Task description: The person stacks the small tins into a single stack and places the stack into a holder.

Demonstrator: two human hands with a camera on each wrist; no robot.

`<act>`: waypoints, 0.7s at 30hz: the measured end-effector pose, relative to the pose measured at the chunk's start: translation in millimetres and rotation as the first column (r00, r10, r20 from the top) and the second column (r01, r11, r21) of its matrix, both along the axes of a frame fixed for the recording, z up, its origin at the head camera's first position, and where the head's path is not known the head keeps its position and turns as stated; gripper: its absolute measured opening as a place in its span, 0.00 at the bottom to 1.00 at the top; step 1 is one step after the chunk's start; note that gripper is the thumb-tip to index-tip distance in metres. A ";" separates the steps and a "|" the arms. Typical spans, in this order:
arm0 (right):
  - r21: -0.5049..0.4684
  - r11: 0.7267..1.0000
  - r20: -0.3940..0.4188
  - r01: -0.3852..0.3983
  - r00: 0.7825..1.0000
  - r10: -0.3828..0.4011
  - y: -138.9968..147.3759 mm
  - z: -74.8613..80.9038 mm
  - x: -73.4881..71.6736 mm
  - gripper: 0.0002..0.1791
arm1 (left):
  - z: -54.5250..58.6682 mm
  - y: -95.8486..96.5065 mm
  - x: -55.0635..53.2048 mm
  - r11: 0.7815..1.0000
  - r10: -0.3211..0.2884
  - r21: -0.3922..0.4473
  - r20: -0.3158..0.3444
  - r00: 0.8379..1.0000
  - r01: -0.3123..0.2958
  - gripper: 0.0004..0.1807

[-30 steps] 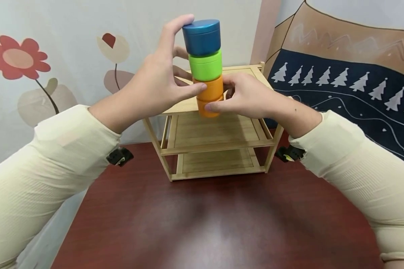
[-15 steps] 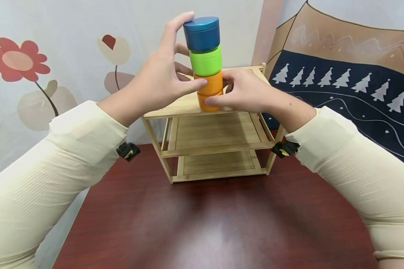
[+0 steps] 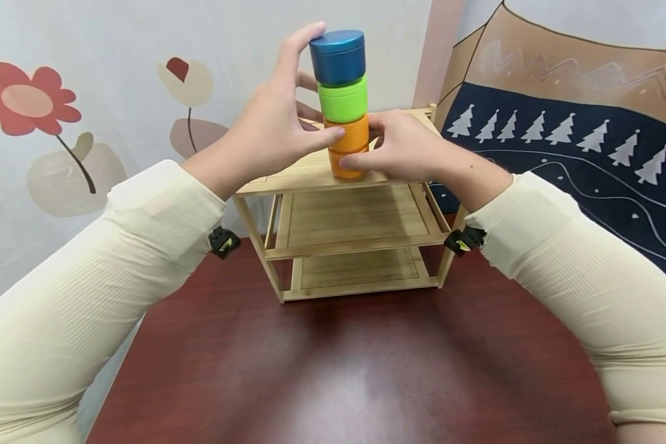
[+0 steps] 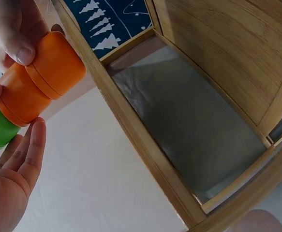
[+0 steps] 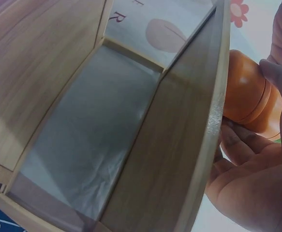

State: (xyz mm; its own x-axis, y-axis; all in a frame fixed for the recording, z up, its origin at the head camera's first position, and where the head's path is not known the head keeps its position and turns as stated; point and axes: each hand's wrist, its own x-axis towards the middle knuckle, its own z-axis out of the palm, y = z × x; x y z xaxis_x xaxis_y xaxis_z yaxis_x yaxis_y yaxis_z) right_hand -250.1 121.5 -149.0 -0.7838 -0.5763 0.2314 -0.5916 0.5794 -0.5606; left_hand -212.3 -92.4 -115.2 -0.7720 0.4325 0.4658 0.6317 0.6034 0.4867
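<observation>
A stack of lidded round canisters stands nearly upright over the front of the wooden shelf's top in the head view. Its blue canister (image 3: pixel 338 61) is uppermost, the green canister (image 3: pixel 344 102) follows, then an upper orange canister (image 3: pixel 356 134) and a lower orange canister (image 3: pixel 348 174). My left hand (image 3: pixel 266 120) holds the stack's left side, one finger at the blue lid's edge and the thumb on the upper orange canister. My right hand (image 3: pixel 411 145) grips the lower orange canister, thumb in front. The right wrist view shows the lower orange canister (image 5: pixel 244 87) close to the shelf's edge.
The three-tier wooden shelf (image 3: pixel 361 245) stands on a dark red table (image 3: pixel 333 370). Behind it hangs a pale backdrop (image 3: pixel 116 37) with flowers, and a dark cloth with white trees (image 3: pixel 560 132) lies at the right.
Both hands have carried the stack a little up and right in the head view. Its bottom now overlaps the shelf's top instead of hanging in front of it. Both grips look the same.
</observation>
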 end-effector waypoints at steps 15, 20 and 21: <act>0.000 1.000 0.046 0.021 0.999 -0.021 0.5 -3.2 -8.6 0.29 | -1.5 4.0 -13.6 1.000 0.010 -0.019 0.026 1.000 -0.009 0.56; -0.002 1.000 0.080 0.021 0.997 -0.021 -0.3 -3.4 -11.6 0.31 | -0.9 3.8 -17.2 0.999 0.022 -0.040 0.032 0.999 -0.021 0.57; -0.005 1.000 0.087 0.022 0.996 -0.022 -0.1 -3.5 -12.0 0.31 | -0.9 4.0 -17.8 0.999 0.022 -0.043 0.032 0.999 -0.021 0.57</act>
State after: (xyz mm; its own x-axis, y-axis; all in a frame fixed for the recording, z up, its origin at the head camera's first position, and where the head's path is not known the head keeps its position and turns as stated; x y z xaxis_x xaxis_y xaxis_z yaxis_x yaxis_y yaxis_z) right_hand -262.2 121.5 -152.5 -0.8136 -0.5574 0.1653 -0.5274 0.5880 -0.6133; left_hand -230.1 -88.4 -116.1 -0.7957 0.4346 0.4219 0.6027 0.6374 0.4801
